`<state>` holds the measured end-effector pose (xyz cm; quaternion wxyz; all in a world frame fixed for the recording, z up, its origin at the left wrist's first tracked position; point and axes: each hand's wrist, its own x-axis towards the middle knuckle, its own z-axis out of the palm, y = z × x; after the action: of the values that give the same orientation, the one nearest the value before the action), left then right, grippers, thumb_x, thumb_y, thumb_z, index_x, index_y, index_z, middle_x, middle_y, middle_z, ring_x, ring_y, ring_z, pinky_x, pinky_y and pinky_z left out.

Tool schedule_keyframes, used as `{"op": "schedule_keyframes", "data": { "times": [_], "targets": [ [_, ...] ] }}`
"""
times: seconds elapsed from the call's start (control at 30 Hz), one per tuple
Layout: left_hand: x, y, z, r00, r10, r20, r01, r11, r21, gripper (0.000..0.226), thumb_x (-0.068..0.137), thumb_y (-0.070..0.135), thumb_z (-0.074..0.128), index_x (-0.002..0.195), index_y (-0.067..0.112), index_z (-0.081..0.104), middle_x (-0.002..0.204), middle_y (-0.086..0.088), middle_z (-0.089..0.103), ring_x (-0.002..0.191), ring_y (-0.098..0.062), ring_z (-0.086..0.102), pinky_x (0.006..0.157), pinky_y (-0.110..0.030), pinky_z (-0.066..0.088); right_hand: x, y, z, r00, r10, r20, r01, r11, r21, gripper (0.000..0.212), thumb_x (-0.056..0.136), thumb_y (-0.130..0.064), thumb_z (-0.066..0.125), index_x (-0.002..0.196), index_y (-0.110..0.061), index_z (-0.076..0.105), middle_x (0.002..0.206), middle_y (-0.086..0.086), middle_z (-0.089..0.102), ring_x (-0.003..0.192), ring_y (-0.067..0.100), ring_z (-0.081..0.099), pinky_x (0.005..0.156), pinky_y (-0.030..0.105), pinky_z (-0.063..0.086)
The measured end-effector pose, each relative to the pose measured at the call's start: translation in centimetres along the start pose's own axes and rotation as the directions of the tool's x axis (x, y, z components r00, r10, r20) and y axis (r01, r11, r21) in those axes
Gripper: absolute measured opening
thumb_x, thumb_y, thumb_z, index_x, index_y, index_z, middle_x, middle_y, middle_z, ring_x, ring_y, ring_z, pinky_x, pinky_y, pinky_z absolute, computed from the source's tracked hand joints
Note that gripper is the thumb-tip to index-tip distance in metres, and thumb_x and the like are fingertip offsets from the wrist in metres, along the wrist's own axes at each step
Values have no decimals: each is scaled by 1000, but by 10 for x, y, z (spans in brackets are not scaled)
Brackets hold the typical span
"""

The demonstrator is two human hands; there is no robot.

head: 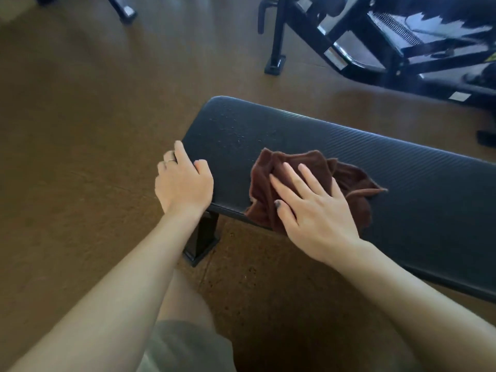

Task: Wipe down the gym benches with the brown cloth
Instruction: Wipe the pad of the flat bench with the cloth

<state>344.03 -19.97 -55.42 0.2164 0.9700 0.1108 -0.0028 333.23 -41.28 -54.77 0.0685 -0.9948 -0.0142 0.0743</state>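
Note:
A flat black padded gym bench [375, 167] runs from the centre to the right edge. Small droplets speckle its left end. The crumpled brown cloth [357, 183] lies on the pad near the front edge, partly hanging over it. My right hand [308, 205] presses flat on the cloth with straight, spread fingers. At the bench's left front corner my left hand [182, 181] rests on the pad's edge, its thumb on top and its fingers curled over the end.
The bench's black leg [204, 237] stands on the brown floor just below my left hand. A black exercise machine frame [375, 49] stands behind the bench at the upper right. Another black foot [126, 12] shows at the top left.

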Motion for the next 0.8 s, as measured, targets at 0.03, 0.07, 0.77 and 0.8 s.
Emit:
{"op": "schedule_keyframes", "data": {
  "times": [0.03,0.07,0.77,0.8],
  "targets": [
    [-2,0,1,1000,9,-18,-9,1000,-7,59,106,38,33,160,15,26,160,-14,38,141,-33,41,106,-51,43,15,-6,-1,1000,-7,-13,7,1000,-5,61,104,-61,3,163,-47,10,172,-15,-1,160,18,-5,127,50,-8],
    [-3,-1,2,1000,14,-28,-14,1000,-15,59,106,38,34,159,14,27,159,-14,40,139,-33,42,105,-50,43,33,-12,-2,999,-18,-27,18,1000,-6,60,104,-60,4,162,-47,11,173,-14,1,161,18,-3,128,52,-6],
    [19,-24,-2,986,-166,-10,127,789,-601,45,102,34,28,127,29,64,127,6,66,115,-15,60,101,-38,46,115,-101,-2,985,-170,-33,169,985,-43,54,107,-57,11,160,-49,18,173,-10,11,161,22,4,127,60,4],
    [21,-25,-4,977,-208,48,185,710,-680,42,102,35,29,116,31,68,117,7,68,109,-15,62,101,-43,50,113,-101,-2,984,-173,-35,172,984,-38,54,108,-57,11,161,-48,18,173,-9,11,161,22,4,127,59,3]
  ]
}}
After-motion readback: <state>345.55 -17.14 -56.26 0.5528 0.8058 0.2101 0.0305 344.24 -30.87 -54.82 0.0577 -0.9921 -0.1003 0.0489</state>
